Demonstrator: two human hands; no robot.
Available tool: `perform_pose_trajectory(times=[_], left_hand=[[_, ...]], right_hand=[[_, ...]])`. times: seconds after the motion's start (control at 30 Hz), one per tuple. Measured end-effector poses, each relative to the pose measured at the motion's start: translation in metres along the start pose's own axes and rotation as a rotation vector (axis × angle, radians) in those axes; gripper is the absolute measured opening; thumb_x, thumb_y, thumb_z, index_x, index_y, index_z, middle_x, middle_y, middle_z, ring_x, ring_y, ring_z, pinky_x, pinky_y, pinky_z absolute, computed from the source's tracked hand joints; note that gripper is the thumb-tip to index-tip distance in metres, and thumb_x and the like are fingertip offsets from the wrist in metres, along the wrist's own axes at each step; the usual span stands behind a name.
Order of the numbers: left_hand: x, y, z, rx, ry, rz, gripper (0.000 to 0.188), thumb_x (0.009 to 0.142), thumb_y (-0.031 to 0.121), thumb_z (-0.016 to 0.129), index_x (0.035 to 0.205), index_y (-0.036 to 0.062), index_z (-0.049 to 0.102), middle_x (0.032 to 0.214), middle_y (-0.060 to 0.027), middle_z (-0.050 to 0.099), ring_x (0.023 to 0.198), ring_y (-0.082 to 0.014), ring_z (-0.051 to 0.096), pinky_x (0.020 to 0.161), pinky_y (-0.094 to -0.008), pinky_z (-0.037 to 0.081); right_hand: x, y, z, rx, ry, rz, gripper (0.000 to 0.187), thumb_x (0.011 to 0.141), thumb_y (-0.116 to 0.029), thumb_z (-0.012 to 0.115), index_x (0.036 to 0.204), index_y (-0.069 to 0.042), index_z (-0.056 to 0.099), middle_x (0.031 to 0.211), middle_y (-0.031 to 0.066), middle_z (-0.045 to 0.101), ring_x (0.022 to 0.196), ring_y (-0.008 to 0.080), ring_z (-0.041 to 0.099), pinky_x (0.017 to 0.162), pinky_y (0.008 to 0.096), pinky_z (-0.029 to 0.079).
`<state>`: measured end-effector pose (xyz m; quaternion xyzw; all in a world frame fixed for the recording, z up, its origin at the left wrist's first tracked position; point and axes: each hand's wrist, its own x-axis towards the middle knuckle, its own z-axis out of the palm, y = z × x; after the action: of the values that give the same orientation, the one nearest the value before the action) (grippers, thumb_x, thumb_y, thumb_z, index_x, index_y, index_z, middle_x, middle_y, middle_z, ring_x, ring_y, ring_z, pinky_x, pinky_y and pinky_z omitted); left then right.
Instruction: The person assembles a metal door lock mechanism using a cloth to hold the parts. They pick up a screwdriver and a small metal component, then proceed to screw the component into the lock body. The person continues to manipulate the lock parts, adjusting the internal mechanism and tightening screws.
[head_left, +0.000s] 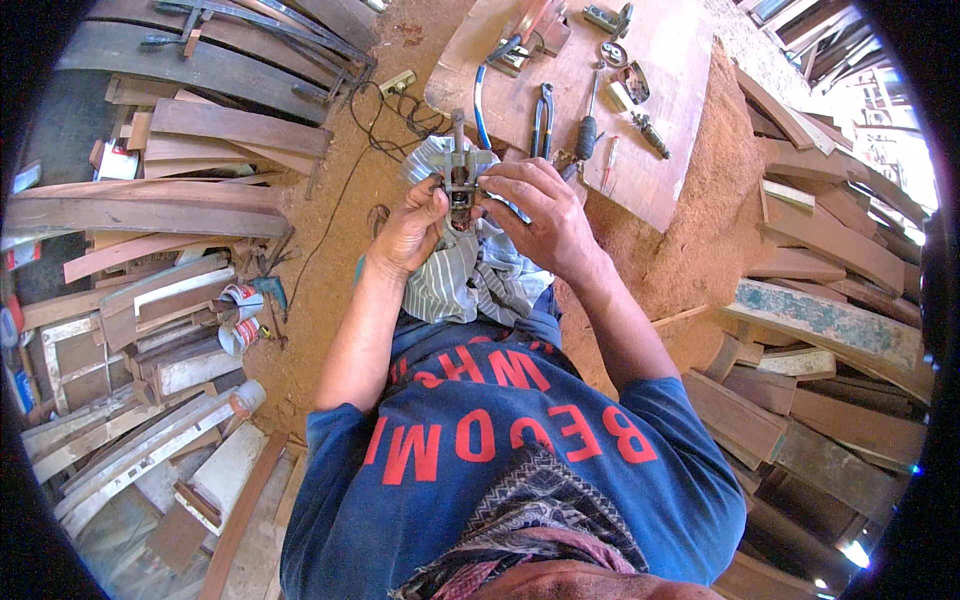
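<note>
Both hands hold a grey metal puller-like tool (458,150) upright above my lap, with a screw shaft at its top and a crossbar. My left hand (408,232) pinches its left side with thumb and fingers. From the right, my right hand (545,212) grips the other side, fingers bent around the crossbar's end. A dark cylindrical part (461,197) sits between the tool's arms, partly hidden by fingers. Beneath lies a striped, light cloth (450,285) over my lap.
A wooden board (655,185) ahead carries pincers (542,120), a dark-handled screwdriver (587,135), a dark machine part (650,135) and a curved blue-framed tool (480,105). Sawdust (640,265) covers the floor. Stacked planks (230,215) line both sides; a teal drill (270,290) lies at left.
</note>
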<state>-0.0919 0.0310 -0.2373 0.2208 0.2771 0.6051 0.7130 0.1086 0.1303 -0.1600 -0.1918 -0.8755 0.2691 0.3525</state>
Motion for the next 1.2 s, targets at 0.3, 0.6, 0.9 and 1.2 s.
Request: perform_pose_trajectory(times=[0.3,0.6,0.9,1.2], left_hand=[[-0.002,0.001,0.009,0.083,0.006,0.008,0.055,0.095,0.039,0.073,0.134,0.0025,0.060,0.118,-0.0118,0.072,0.108,-0.0207,0.069,0.094,-0.0345,0.052],[-0.003,-0.005,0.004,0.077,0.034,0.002,0.054,0.096,0.038,0.072,0.134,0.0018,0.059,0.117,-0.0143,0.073,0.106,-0.0217,0.070,0.092,-0.0355,0.053],[-0.003,-0.003,0.007,0.090,0.036,-0.001,0.054,0.096,0.038,0.072,0.134,0.0012,0.060,0.117,-0.0133,0.073,0.105,-0.0200,0.070,0.089,-0.0337,0.053],[-0.002,-0.004,0.005,0.097,0.032,0.005,0.053,0.095,0.040,0.072,0.134,0.0052,0.061,0.116,-0.0118,0.074,0.103,-0.0199,0.070,0.088,-0.0339,0.054]], right_hand=[[-0.001,-0.009,-0.005,0.197,-0.011,0.605,0.024,0.085,-0.007,0.076,0.108,-0.002,0.070,0.097,0.0134,0.067,0.089,0.0286,0.065,0.078,0.0391,0.053],[0.006,-0.009,-0.018,0.030,0.266,0.201,0.046,0.082,-0.005,0.079,0.124,-0.010,0.063,0.121,0.0170,0.059,0.107,0.0370,0.060,0.091,0.0432,0.052],[-0.002,-0.012,-0.027,-0.324,-0.094,0.102,0.038,0.076,0.005,0.067,0.110,-0.011,0.073,0.124,0.0173,0.061,0.112,0.0364,0.060,0.093,0.0465,0.052],[-0.006,-0.011,-0.024,-0.237,0.023,0.227,0.045,0.073,0.007,0.070,0.115,-0.009,0.071,0.130,0.0189,0.058,0.119,0.0384,0.058,0.100,0.0489,0.049]])
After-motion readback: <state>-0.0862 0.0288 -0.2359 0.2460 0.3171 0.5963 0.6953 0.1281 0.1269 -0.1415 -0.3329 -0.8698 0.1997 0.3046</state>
